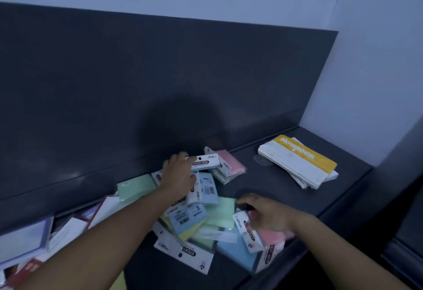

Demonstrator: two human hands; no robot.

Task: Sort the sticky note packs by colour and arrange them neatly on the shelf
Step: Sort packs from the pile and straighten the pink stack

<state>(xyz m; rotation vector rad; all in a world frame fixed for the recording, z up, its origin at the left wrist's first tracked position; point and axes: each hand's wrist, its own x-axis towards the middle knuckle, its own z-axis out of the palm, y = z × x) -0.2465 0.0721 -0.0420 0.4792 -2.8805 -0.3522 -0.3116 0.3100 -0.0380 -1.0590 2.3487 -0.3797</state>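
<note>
Sticky note packs lie jumbled on the dark shelf (274,182). My left hand (177,172) grips a blue pack (204,186) by its white "STICKY NOTE" header at the back of the pile. My right hand (265,215) holds a pink pack (272,236) by its white header at the pile's right side. A green pack (136,186) leans by the back panel. Another pink pack (231,163) lies behind the left hand. Blue (186,217), green (220,213) and yellow packs overlap in the middle. A larger pack (185,252) lies at the front.
A stack of white booklets with a yellow band (297,161) lies at the shelf's right end. Notebooks and white pads (25,237) crowd the left end. A dark back panel (160,72) rises behind the shelf, with a pale wall at the right.
</note>
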